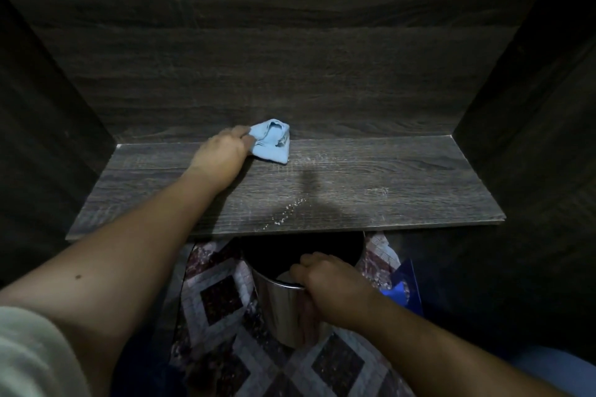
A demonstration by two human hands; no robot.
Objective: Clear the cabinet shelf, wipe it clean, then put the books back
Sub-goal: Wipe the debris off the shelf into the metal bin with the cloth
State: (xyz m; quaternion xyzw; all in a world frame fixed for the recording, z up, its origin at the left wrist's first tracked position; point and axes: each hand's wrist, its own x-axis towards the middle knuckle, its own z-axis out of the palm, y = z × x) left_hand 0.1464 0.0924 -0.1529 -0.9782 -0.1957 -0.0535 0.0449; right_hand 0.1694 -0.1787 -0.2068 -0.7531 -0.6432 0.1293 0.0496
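Observation:
The dark wood-grain cabinet shelf (371, 184) lies bare in front of me, with a trail of pale crumbs or dust near its front edge and a dark smear in the middle. My left hand (222, 155) grips a light blue cloth (271, 140) bunched against the shelf's back wall. Below the shelf's front edge, my right hand (325, 284) holds the rim of a shiny metal bucket (283, 309) that stands on the floor. No books are in view.
The cabinet's dark side walls (529, 138) close in on both sides. A patterned diamond-tile floor (219, 296) lies under the bucket. A blue object (401, 287) leans on the floor to the right of the bucket.

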